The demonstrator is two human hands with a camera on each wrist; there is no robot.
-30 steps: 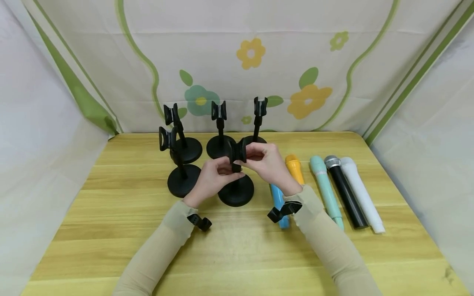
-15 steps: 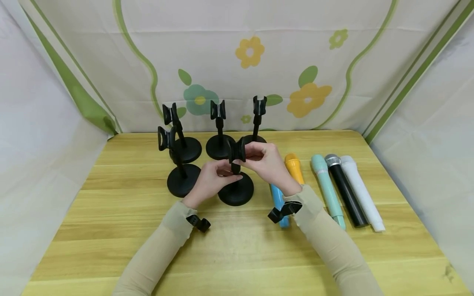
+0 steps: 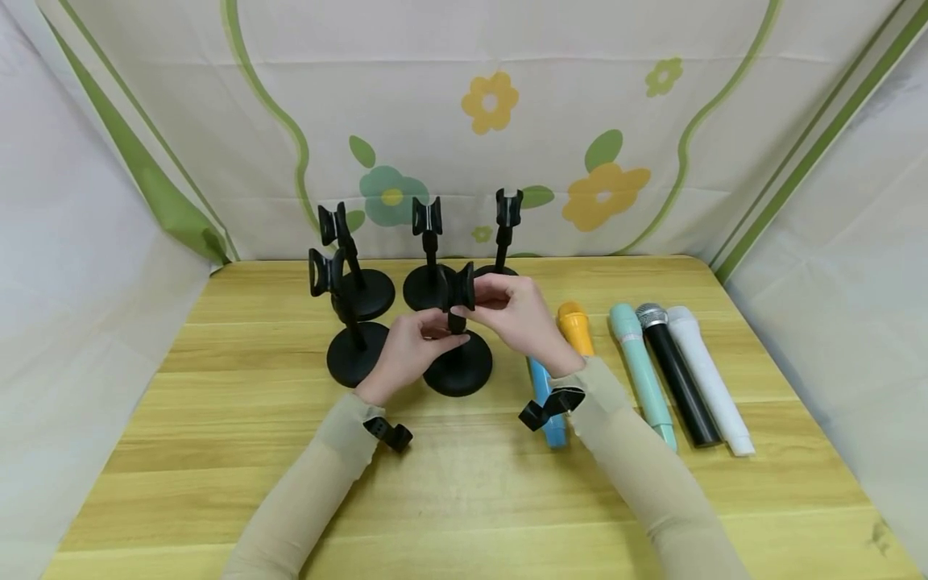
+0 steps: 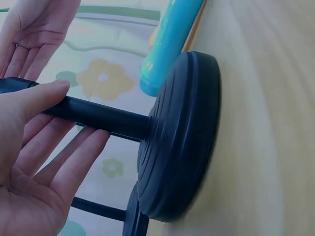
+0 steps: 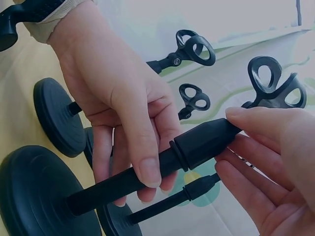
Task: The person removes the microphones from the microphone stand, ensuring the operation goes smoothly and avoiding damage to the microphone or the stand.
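In the head view, a black desk microphone stand (image 3: 458, 366) with a round base and a clip on top is between both hands. My left hand (image 3: 408, 354) holds its pole, thumb on one side and fingers on the other, as the left wrist view shows with the pole (image 4: 106, 118). My right hand (image 3: 518, 314) pinches the stand's neck just under the clip (image 5: 275, 86), above the thicker collar (image 5: 202, 145). The stand is upright, its base at the tabletop; whether it touches the wood I cannot tell.
Several similar black stands (image 3: 360, 354) stand behind and to the left. On the right lie an orange microphone (image 3: 576, 326), a blue one (image 3: 542, 383) partly under the right wrist, a mint one (image 3: 641, 374), a black one (image 3: 681, 387) and a white one (image 3: 710, 379). A flowered curtain backs the table.
Over the last half second the held stand and my right hand have shifted slightly left and away from me. My left hand moves a little with them, and both keep their hold.
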